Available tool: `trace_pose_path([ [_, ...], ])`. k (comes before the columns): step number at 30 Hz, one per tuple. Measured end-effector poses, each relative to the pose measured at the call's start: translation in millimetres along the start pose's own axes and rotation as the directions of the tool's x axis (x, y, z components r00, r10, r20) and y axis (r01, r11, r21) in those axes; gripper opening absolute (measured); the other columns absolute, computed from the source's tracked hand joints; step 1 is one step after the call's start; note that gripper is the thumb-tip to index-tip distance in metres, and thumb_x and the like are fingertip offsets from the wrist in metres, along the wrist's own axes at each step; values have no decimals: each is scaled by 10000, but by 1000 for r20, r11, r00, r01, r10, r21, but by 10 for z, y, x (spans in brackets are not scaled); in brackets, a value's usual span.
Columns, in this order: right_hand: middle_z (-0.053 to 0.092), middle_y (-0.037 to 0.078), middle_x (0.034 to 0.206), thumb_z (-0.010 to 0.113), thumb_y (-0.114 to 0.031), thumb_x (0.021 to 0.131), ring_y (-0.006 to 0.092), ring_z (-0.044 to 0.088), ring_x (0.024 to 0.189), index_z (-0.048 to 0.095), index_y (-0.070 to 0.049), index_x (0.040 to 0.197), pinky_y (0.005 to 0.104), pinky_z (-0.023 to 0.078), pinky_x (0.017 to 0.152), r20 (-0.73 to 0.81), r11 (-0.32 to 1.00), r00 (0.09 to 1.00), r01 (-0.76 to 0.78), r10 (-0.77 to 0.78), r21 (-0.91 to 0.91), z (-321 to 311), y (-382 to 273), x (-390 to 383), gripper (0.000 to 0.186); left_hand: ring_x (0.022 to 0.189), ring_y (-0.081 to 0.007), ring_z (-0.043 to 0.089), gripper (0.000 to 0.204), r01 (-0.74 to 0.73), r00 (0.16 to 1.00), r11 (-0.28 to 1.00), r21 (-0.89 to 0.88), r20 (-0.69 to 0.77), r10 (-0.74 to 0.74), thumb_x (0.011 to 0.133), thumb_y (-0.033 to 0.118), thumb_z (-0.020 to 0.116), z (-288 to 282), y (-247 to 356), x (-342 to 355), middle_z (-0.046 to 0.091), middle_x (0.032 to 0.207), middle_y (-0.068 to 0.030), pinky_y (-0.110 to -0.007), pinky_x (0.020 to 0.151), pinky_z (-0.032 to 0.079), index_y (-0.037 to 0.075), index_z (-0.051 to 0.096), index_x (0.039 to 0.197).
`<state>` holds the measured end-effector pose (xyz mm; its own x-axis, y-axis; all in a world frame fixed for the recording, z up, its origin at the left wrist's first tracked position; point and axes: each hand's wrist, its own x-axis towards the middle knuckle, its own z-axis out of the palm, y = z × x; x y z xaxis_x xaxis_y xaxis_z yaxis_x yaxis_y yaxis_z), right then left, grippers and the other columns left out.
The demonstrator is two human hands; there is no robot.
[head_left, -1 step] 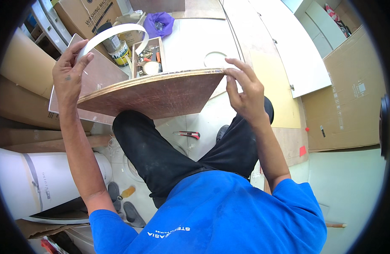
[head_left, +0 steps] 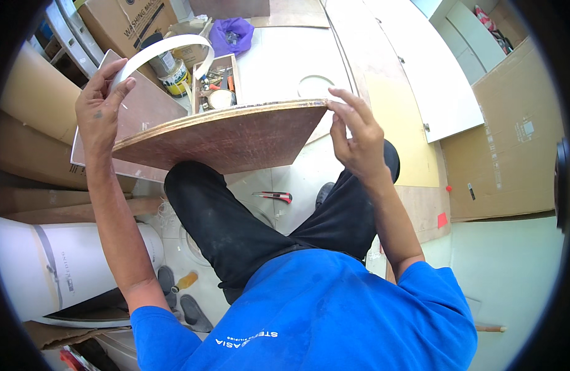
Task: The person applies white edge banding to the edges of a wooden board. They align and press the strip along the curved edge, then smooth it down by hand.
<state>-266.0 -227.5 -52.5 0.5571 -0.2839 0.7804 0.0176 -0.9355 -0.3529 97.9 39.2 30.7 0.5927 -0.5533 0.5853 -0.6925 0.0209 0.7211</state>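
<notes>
My left hand [head_left: 101, 102] pinches one end of a white flexible strip [head_left: 167, 43], like edge banding, between thumb and fingers. The strip arches up and over to the right, and its other end hangs above a wooden tray. A reddish-brown plywood board [head_left: 229, 139] leans against my knee, its layered edge [head_left: 235, 111] facing up. At the board's right corner is my right hand [head_left: 359, 133], fingers apart and curved. Its fingertips are at the corner, while the thumb stays clear below. Between my legs a red and grey utility knife [head_left: 274, 196] lies on the floor.
Beyond the board stand the wooden tray [head_left: 233, 80] of tools, a yellow-labelled can [head_left: 175, 81] and a purple bag [head_left: 230, 37]. A white ring-like coil [head_left: 316, 86] lies ahead. White panels [head_left: 421, 74] and cardboard [head_left: 514, 136] are to the right; a white roll [head_left: 87, 260] lies left.
Almost nothing differs. My right hand has shifted very slightly at the corner, and the white strip has moved a touch to the left.
</notes>
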Motion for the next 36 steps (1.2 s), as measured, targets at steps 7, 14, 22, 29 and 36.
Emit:
trace_pose_path([
  [7, 696, 219, 1336, 621, 163, 851, 345, 759, 1130, 681, 17, 1206, 385, 653, 885, -39, 999, 999, -13, 15, 36, 153, 107, -185, 389, 1104, -135, 694, 392, 21, 999, 998, -60, -26, -22, 941, 25, 831, -16, -28, 0, 763, 1201, -77, -269, 986, 550, 0, 740, 1321],
  [14, 624, 211, 1466, 546, 145, 955, 276, 671, 1293, 633, 9, 1279, 384, 539, 1115, 18, 744, 937, -288, 349, 603, 254, 141, -238, 362, 1101, -141, 696, 421, 0, 998, 992, -127, -65, -9, 943, 42, 836, -57, 6, 60, 761, 1198, -87, -283, 988, 555, -8, 720, 1345],
  [22, 593, 180, 1513, 501, 40, 1024, 265, 541, 1433, 564, 25, 1427, 424, 429, 1205, 68, 555, 804, -466, 591, 689, 344, 79, -257, 408, 1092, -147, 695, 434, 5, 997, 989, -145, -76, -16, 943, 36, 835, -183, -2, 41, 758, 1165, -82, -284, 976, 559, -18, 709, 1354],
  [29, 595, 145, 1512, 669, 5, 892, 335, 524, 1435, 684, -90, 1388, 445, 397, 1179, -253, 965, 939, -190, 232, 179, 323, 46, -318, 505, 1093, -140, 695, 436, 20, 997, 986, -165, -70, -32, 942, 34, 835, -199, -9, 44, 755, 1171, -84, -273, 966, 564, -28, 703, 1353],
  [36, 538, 119, 1567, 682, 22, 788, 368, 410, 1525, 749, -225, 1361, 506, 255, 1242, -195, 951, 978, -128, 74, -280, 377, 41, -417, 628, 1087, -137, 698, 431, 11, 999, 988, -153, -50, -19, 950, 35, 828, -168, -3, 69, 756, 1173, -83, -274, 953, 568, -27, 701, 1358],
])
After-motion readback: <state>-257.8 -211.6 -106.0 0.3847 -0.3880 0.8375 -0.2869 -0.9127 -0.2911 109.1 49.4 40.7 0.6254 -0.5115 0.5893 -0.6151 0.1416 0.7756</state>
